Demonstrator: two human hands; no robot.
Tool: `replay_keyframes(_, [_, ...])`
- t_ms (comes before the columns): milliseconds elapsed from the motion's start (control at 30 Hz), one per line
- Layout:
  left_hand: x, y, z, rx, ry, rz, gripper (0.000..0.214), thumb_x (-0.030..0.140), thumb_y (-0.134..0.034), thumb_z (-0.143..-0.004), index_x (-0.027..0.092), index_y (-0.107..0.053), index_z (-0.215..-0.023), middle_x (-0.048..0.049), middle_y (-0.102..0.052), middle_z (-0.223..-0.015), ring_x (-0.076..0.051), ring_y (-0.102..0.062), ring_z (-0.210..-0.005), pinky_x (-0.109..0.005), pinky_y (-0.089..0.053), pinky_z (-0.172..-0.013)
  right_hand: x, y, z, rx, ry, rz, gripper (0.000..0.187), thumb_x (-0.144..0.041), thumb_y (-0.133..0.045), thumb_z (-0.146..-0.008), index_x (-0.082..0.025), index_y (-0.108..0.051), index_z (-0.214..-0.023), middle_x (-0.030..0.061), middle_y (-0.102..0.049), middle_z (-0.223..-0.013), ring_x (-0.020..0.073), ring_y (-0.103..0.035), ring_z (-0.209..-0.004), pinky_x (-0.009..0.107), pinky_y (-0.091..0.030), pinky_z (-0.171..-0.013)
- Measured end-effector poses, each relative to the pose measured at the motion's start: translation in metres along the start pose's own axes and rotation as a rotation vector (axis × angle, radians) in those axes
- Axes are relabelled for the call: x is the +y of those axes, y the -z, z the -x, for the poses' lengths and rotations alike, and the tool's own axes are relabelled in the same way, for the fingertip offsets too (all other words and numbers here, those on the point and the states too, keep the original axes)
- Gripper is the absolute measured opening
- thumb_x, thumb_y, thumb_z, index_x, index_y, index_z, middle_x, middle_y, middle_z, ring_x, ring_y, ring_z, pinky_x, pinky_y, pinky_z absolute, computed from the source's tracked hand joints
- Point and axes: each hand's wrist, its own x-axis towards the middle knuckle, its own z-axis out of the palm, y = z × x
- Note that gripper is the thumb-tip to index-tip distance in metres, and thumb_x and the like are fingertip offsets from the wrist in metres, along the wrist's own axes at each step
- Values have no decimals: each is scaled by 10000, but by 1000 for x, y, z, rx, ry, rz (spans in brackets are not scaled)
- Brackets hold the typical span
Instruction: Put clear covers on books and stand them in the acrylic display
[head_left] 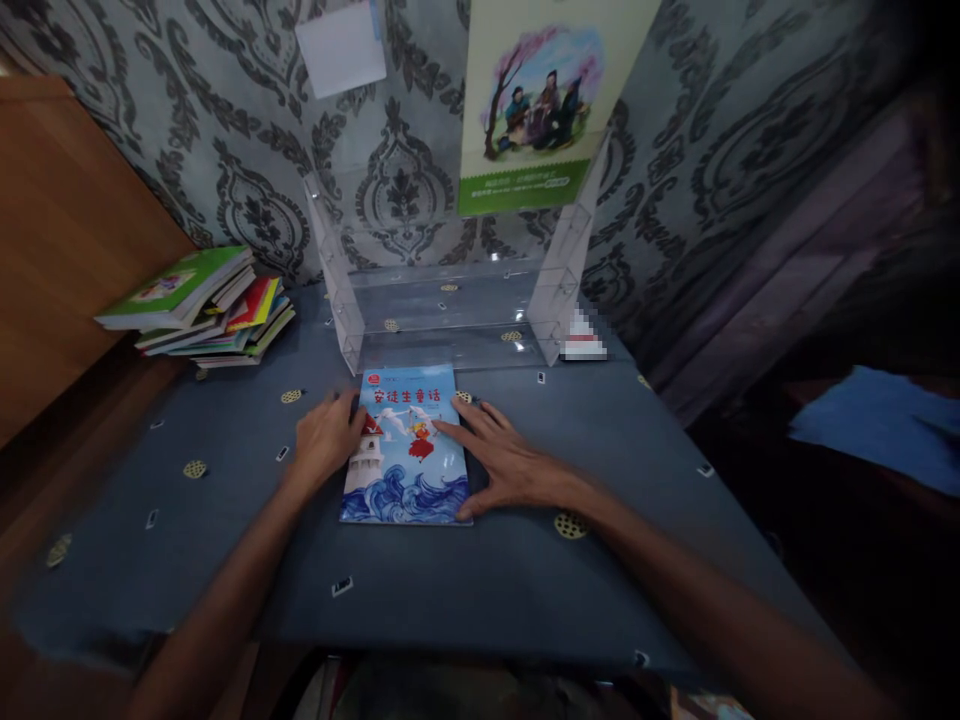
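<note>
A blue picture book with red Chinese characters, a small figure in red and painted waves on its cover lies closed and flat on the table. At its left edge is my left hand, fingers bent and closed against the side of the book. My right hand lies at the right edge with its fingers spread. The right index finger reaches over the cover, and the thumb touches the lower right corner. Directly behind the book stands a clear acrylic rack with upright side panels.
A stack of books leans unevenly at the back left beside a wooden panel. A green and cream picture board stands above the rack. The dark patterned tablecloth covers the table. Blue cloth lies off to the right.
</note>
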Motion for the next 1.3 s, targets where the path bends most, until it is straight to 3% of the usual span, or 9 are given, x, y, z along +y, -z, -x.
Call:
replay_keyframes(67, [6, -2, 3, 19, -55, -229, 211, 319, -528, -950, 214, -666, -1070, -122, -642, -1040, -303, -638, -958, -363, -495, -784, 1, -1, 0, 6, 3, -6, 1182, -769, -747, -688, -297, -209, -1629, 137, -120, -1709, 411, -85, -1564, 659, -91, -1248])
replay_keyframes(167, [15, -8, 2, 28, -191, -358, 227, 280, -481, -979, 188, -642, -1110, -157, -623, -1154, -322, -587, -1104, -418, -495, -897, 1, 0, 1, 6, 13, -20, 1186, -780, -738, -687, -283, -215, -1628, 149, -106, -1709, 416, -76, -1564, 660, -97, -1245])
replay_keyframes(300, [21, -21, -10, 23, -340, -348, 254, 236, -457, -1000, 178, -607, -1196, -159, -614, -1274, -300, -562, -1184, -437, -454, -1009, -1, 4, 0, -6, 12, -19, 1167, -786, -728, -694, -257, -254, -1620, 178, -125, -1701, 419, -78, -1564, 655, -93, -1245])
replay_keyframes(533, [31, -32, -26, -10, -352, -402, 268, 213, -446, -1003, 134, -628, -1184, -176, -635, -1213, -313, -571, -1161, -460, -439, -1019, -4, 6, 0, -20, -9, -15, 1177, -801, -725, -682, -214, -295, -1607, 200, -143, -1693, 396, -73, -1569, 621, -74, -1256])
replay_keyframes(767, [56, -50, -45, -116, -632, -328, 468, 94, -412, -952, 202, -566, -1381, -132, -574, -1314, -270, -515, -1160, -420, -444, -1011, -3, 3, -1, 0, 4, -23, 1183, -746, -788, -656, -245, -293, -1606, 183, -130, -1700, 395, -71, -1570, 617, -72, -1254])
replay_keyframes(1100, [73, -58, -54, -160, -592, -310, 546, 45, -385, -891, 195, -595, -1371, -152, -559, -1244, -321, -494, -1112, -461, -437, -931, -2, 3, 0, 16, 10, -64, 1161, -749, -781, -663, -275, -292, -1604, 149, -117, -1708, 390, -63, -1571, 628, -90, -1251])
replay_keyframes(1200, [74, -59, -52, -154, -577, -345, 533, 66, -387, -911, 203, -591, -1384, -154, -556, -1255, -323, -492, -1127, -458, -430, -937, 1, 2, -1, 68, -22, -102, 1009, -746, -698, -766, -270, -345, -1583, 147, -178, -1697, 370, -137, -1566, 623, -132, -1249])
replay_keyframes(1300, [70, -60, -52, -149, -575, -317, 531, 75, -395, -923, 220, -588, -1396, -152, -552, -1280, -323, -484, -1162, -470, -415, -978, 9, -3, -4, 217, -32, -145, 669, -612, -508, -971, -232, -454, -1520, 151, -357, -1632, 311, -289, -1528, 579, -218, -1240])
